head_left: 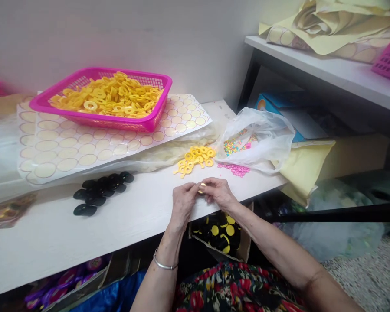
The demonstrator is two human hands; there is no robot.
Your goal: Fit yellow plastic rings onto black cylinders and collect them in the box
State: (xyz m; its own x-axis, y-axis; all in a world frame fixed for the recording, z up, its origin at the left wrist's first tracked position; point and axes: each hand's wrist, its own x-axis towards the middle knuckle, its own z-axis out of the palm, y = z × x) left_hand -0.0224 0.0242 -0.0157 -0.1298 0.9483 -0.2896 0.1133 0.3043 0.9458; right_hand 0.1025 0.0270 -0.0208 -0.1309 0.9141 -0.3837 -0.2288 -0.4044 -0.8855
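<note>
My left hand (183,199) and my right hand (220,191) meet at the front edge of the white table. Between their pinched fingertips is a small round yellow plastic piece (202,188), partly covered by the fingers. Just beyond the hands lies a loose pile of yellow ring-shaped pieces with short tabs (195,159). To its right, small pink beads (235,169) are spread in front of an open clear plastic bag (266,138) that holds multicoloured beads (235,145). Several black cup-like pieces (97,190) stand grouped on the left of the table.
A pink basket (100,119) heaped with yellow rings sits on sheets printed with ovals (67,149). Below the table edge, a cardboard box (245,242) contains black and yellow pieces. A white shelf (325,65) overhangs at right, above a blue box (273,104).
</note>
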